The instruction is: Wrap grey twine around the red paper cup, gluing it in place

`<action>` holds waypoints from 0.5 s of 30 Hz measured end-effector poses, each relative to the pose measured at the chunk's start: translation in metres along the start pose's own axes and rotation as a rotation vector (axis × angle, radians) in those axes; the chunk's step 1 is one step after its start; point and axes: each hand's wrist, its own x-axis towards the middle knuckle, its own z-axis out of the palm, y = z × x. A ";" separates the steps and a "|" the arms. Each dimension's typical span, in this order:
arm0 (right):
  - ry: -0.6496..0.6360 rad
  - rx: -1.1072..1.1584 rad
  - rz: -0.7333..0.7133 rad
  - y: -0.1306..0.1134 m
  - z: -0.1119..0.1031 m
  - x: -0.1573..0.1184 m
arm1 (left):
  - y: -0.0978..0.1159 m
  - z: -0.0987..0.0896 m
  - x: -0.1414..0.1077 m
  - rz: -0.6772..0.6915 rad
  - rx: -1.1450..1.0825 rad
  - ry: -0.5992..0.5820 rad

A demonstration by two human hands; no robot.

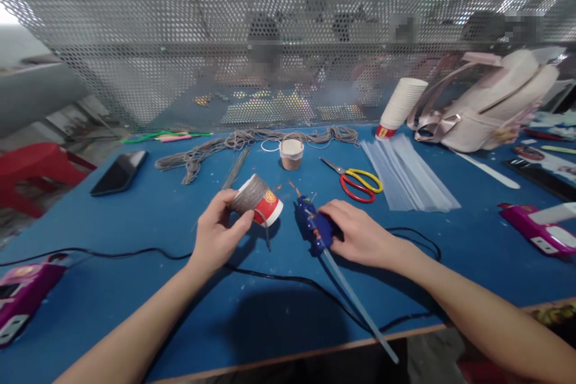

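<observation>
My left hand (220, 231) grips a tilted red and white paper cup (269, 209), its thumb and fingers around it. Grey cord (250, 192) is wound around part of the cup, and a loose tail hangs down over the red band. To the right, my right hand (355, 231) is closed at the handle side of a blue hot glue gun (314, 225), which lies low at the table with its nozzle pointing away from me. From its back end a long translucent glue stick (355, 300) reaches past the table's front edge. The fingertips are partly hidden behind the gun.
Scissors (360, 185), a small lidded cup (291, 156), a bundle of grey cord (243, 139) and clear strips (407, 174) lie beyond my hands. Stacked paper cups (405, 102) and a bag (486, 108) stand back right. A black cable (288, 278) crosses the table; a phone (120, 173) lies left.
</observation>
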 end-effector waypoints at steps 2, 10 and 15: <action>0.139 0.263 0.071 -0.001 -0.006 -0.002 | 0.001 0.000 0.000 0.004 -0.006 -0.014; 0.131 0.785 0.343 -0.039 -0.010 -0.009 | -0.007 0.006 -0.008 0.111 0.012 -0.046; 0.119 0.636 0.275 -0.049 -0.002 -0.011 | -0.009 0.008 -0.011 0.191 0.083 -0.041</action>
